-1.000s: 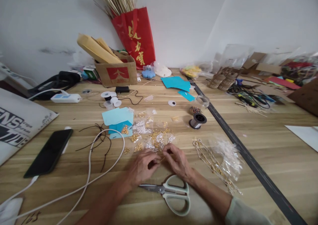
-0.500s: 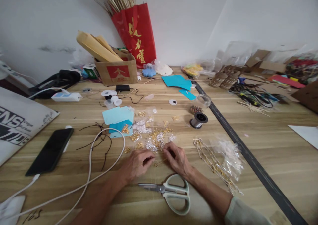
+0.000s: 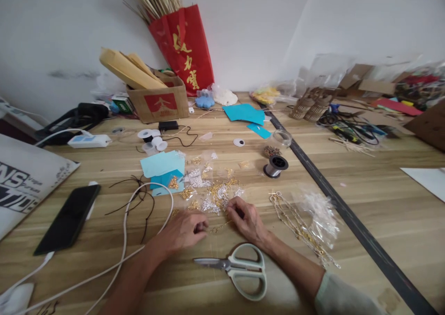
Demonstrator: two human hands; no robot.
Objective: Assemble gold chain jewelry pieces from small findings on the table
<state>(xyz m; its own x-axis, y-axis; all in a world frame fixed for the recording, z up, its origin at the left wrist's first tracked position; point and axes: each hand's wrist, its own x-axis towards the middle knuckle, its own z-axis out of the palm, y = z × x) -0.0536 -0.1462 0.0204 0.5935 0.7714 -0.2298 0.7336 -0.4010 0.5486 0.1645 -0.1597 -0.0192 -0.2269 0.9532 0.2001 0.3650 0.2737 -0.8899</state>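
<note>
Between my hands, a thin gold chain (image 3: 219,228) with small rings lies just above or on the wooden table. My right hand (image 3: 246,221) pinches its right end with thumb and fingertips. On the other side, my left hand (image 3: 186,230) has its fingers curled beside the chain's left end; what they hold, if anything, is too small to make out. Just beyond the fingertips spread piles of gold beads (image 3: 225,185) and silver beads (image 3: 210,204). Below my right wrist lie scissors (image 3: 239,267) with pale green handles, blades pointing left and slightly parted.
To the right are finished-looking chains (image 3: 295,224), clear plastic bags (image 3: 321,215) and a wire spool (image 3: 276,166). Leftward lie blue cards (image 3: 163,164), black cord (image 3: 139,192), a white cable (image 3: 125,227) and a phone (image 3: 67,220). A cardboard box (image 3: 158,104) stands behind.
My left hand has drawn slightly left, away from my right hand, and more of the gold chain shows between them. The whole view has shifted a little.
</note>
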